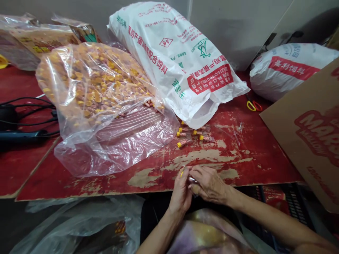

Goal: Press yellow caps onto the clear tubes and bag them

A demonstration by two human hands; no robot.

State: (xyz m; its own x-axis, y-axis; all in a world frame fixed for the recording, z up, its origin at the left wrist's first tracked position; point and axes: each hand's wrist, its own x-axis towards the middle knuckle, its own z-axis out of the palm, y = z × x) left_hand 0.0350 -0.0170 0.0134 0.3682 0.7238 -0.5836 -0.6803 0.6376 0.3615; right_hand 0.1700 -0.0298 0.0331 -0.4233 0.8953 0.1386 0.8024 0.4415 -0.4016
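Close to the table's front edge, my left hand and my right hand meet with bent fingers. A yellow bit of a small capped tube shows at the fingertips of my left hand. Between the hands a shiny dark piece peeks out; my right fingers cover most of it, and I cannot make out what it is. Just beyond lie several small clear tubes with yellow caps and pinkish contents. A large clear plastic bag, full of similar yellow-capped tubes, lies to the left.
A white printed feed sack leans behind the loose tubes on the red worn table. Scissors, another white sack and a cardboard box stand right. Black cables lie left. Plastic bags hang below the edge.
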